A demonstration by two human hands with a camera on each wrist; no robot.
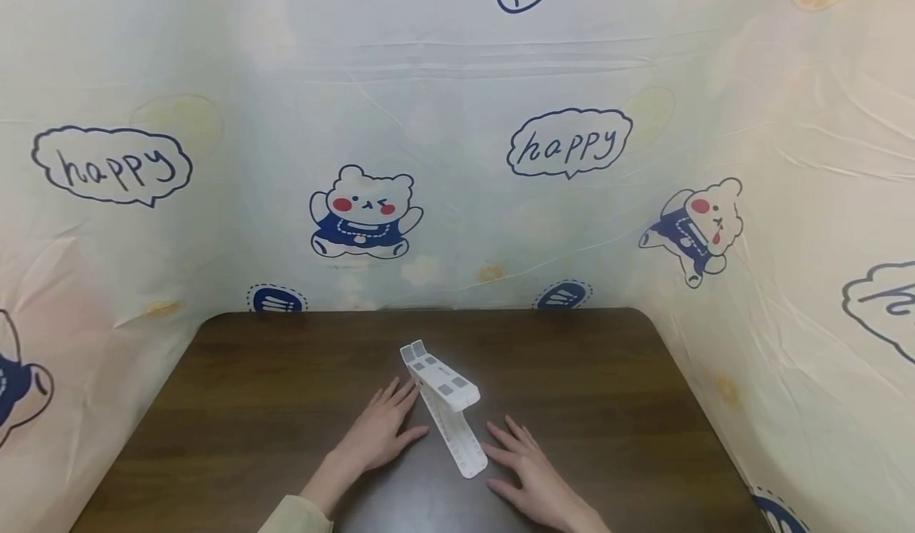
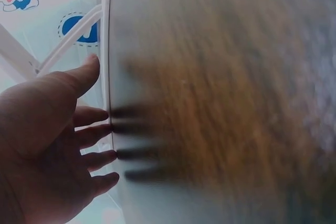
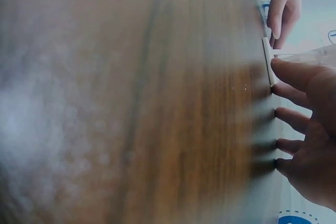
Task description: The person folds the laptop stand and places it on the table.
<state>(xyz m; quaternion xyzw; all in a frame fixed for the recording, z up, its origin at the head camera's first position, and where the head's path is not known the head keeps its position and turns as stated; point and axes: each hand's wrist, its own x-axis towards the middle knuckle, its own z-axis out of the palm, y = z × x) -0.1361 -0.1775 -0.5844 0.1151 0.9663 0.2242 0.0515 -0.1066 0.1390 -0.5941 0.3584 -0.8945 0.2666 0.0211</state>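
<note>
White folding stand (image 1: 445, 406) at near-centre of brown table (image 1: 608, 406), long base flat, upper plate propped up, tilted toward far left. Left hand (image 1: 379, 430) flat on table just left of stand, fingers straight, holding nothing. Right hand (image 1: 532, 477) flat just right of stand, also released. Stand looks set up and standing alone; nothing visibly left but hands clearing. Cartoon-print sheet (image 1: 572, 199) behind.

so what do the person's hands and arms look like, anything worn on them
Both hands are bare: no gloves, rings or watch visible. The left hand comes out of a pale beige sleeve at the frame's bottom edge. The right hand shows no sleeve in view.
</note>
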